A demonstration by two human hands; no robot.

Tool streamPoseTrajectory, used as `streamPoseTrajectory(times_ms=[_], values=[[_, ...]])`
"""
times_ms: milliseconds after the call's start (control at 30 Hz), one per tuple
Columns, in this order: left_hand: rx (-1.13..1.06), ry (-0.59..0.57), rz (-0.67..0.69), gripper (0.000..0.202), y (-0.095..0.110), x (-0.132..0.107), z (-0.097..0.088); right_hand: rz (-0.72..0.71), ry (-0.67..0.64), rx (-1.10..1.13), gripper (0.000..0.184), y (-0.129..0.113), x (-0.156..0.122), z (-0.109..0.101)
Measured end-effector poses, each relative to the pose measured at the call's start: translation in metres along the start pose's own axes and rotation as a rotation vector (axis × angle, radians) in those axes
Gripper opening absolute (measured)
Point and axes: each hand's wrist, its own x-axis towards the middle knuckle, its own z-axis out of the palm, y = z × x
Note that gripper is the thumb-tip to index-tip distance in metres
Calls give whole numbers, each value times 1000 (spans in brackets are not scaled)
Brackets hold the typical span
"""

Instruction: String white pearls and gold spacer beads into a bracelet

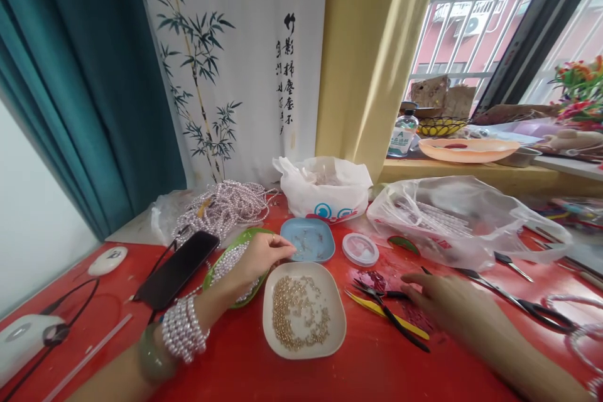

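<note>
At blue tray [306, 225], pinched left hand [264, 254]

The table [372, 377] gleams glossy from where I stand, the gold beads [282, 320] look smooth and shiny, the blue tray [323, 252] smooth plastic, the clear bag [494, 217] crinkly plastic, the yellow curtain [358, 63] soft cloth.

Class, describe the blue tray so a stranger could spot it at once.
On the red table, find the white plastic bag printed with blue circles. Just in front sits the blue tray, the left hand at its edge. Its colour and sparse contents set it apart from the cream tray of gold beads.
</note>
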Motion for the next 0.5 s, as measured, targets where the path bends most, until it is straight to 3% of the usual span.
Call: streamPoseTrajectory(times_ms=[67,233,367,500], values=[[17,-23,5,16,4,-4,7,-80,-45,-135,22,-28,-6,-4],[55,-131,85,14,14,-13,24,-414,138,131,25,-98,-2,-3],[-10,-219,105,15,13,-15,25,-361,-1,249,21,-113,14,11],[-20,-199,95,14,5,-11,18,-350,-46,236,24,-110,19,22]])
